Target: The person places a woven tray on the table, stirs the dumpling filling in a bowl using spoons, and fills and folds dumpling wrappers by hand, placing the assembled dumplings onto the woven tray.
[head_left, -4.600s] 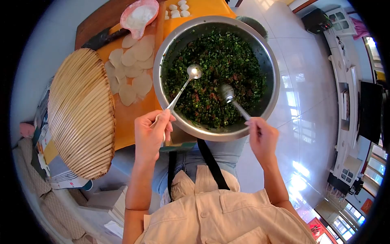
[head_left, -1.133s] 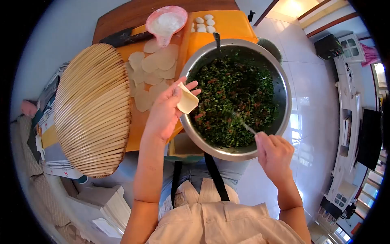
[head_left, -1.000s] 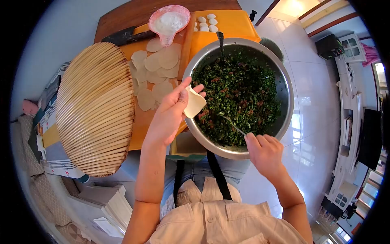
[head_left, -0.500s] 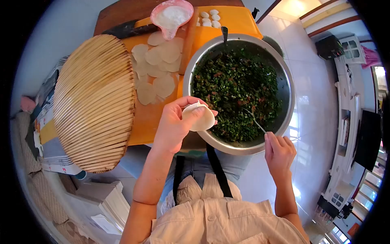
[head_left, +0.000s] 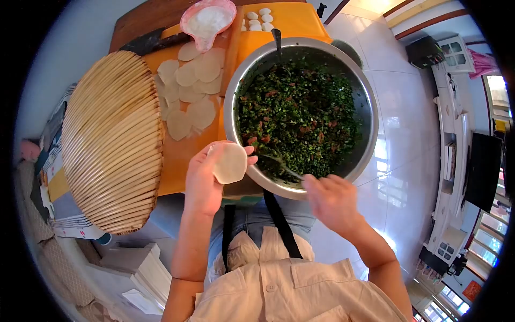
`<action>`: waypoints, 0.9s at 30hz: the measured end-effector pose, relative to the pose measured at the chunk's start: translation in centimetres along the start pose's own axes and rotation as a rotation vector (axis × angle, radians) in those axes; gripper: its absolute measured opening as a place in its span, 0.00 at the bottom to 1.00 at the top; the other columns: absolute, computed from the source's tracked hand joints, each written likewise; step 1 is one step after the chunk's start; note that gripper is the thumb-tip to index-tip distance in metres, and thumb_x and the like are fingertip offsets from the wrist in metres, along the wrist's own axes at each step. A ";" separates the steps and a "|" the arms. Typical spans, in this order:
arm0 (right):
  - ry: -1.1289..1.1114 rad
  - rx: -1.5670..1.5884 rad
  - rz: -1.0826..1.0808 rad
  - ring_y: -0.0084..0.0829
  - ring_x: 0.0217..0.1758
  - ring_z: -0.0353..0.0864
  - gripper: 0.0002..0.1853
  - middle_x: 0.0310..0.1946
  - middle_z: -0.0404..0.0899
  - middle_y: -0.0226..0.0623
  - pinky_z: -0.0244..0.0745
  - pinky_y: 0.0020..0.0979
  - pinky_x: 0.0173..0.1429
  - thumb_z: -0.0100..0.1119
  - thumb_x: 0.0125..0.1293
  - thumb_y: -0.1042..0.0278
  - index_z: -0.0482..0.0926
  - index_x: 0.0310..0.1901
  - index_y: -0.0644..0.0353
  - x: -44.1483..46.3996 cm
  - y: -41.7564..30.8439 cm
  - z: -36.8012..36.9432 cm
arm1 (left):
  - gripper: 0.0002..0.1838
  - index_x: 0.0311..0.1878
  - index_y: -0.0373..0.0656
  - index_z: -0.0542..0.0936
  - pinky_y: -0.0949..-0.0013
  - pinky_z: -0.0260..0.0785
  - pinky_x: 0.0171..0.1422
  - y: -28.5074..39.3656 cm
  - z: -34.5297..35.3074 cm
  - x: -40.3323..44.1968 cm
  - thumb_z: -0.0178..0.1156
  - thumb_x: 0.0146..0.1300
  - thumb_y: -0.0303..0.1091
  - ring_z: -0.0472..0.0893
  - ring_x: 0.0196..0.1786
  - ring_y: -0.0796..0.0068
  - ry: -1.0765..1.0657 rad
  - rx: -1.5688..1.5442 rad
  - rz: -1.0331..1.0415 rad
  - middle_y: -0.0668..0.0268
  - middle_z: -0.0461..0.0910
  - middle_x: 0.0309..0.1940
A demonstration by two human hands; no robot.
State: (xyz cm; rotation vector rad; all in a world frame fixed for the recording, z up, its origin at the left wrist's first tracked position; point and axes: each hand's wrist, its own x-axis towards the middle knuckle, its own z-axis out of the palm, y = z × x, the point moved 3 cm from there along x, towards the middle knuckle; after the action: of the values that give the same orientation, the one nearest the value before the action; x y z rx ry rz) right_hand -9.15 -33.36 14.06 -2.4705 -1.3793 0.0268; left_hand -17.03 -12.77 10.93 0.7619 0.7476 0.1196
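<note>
The left hand (head_left: 208,174) has its fingers clamped on a round dough wrapper (head_left: 230,163), held just beside the rim of the steel bowl (head_left: 370,140). The right hand (head_left: 333,201), slightly blurred, has its fingers closed around the handle of a spoon (head_left: 290,172), whose far end reaches into the green filling (head_left: 300,115) beyond those fingers. A second spoon (head_left: 277,42) leans on the bowl's far rim, well apart from both hands' fingers. Beyond the left fingers, overlapping wrappers (head_left: 191,80) lie on the table (head_left: 188,153); the woven tray (head_left: 112,142) is farther to their left.
</note>
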 end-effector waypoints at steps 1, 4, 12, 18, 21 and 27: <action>-0.011 -0.028 -0.020 0.29 0.18 0.70 0.06 0.13 0.66 0.29 0.66 0.32 0.20 0.57 0.48 0.74 0.74 0.31 0.58 0.6 -0.4 1.5 | 0.17 0.42 0.29 0.72 0.60 0.72 0.54 -0.8 0.3 0.2 0.44 0.67 0.37 0.80 0.44 0.54 0.005 0.002 0.003 0.45 0.78 0.42; 0.015 -0.066 0.042 0.33 0.18 0.72 0.04 0.13 0.67 0.32 0.66 0.34 0.21 0.56 0.50 0.74 0.71 0.25 0.57 3.6 1.2 4.2 | 0.16 0.44 0.31 0.71 0.63 0.70 0.55 -2.3 1.4 1.6 0.45 0.69 0.37 0.80 0.47 0.58 0.009 0.070 0.061 0.47 0.78 0.43; 0.103 -0.231 0.323 0.37 0.21 0.76 0.05 0.14 0.73 0.35 0.67 0.38 0.22 0.56 0.55 0.70 0.72 0.24 0.56 2.6 6.8 1.0 | 0.16 0.43 0.32 0.73 0.65 0.70 0.56 -2.1 1.0 1.4 0.44 0.69 0.37 0.80 0.48 0.60 0.041 0.047 0.028 0.48 0.79 0.43; 0.037 -0.229 0.370 0.42 0.20 0.77 0.03 0.14 0.73 0.41 0.70 0.41 0.25 0.58 0.48 0.72 0.75 0.21 0.57 5.4 9.0 2.0 | 0.19 0.44 0.30 0.72 0.63 0.70 0.56 -2.8 0.7 1.7 0.45 0.69 0.41 0.80 0.47 0.57 0.005 0.015 0.075 0.47 0.78 0.43; -0.079 -0.186 0.234 0.39 0.21 0.79 0.01 0.16 0.75 0.42 0.72 0.40 0.26 0.57 0.46 0.74 0.75 0.22 0.59 6.6 5.9 3.9 | 0.21 0.45 0.30 0.72 0.62 0.70 0.56 -2.6 0.7 2.0 0.45 0.69 0.44 0.80 0.47 0.56 0.015 0.000 0.070 0.47 0.78 0.43; -0.061 -0.044 0.066 0.35 0.17 0.70 0.03 0.12 0.67 0.33 0.66 0.35 0.21 0.55 0.55 0.75 0.72 0.26 0.58 3.0 1.7 -1.0 | 0.22 0.46 0.32 0.73 0.61 0.69 0.57 -2.6 0.6 1.8 0.45 0.69 0.46 0.79 0.48 0.56 0.044 -0.052 0.045 0.47 0.78 0.43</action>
State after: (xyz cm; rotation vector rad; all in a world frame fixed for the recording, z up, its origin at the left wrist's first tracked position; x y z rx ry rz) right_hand -6.00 -31.97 14.97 -2.5710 -1.3359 0.0881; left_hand -15.75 -14.39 8.45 0.7285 0.7668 0.1964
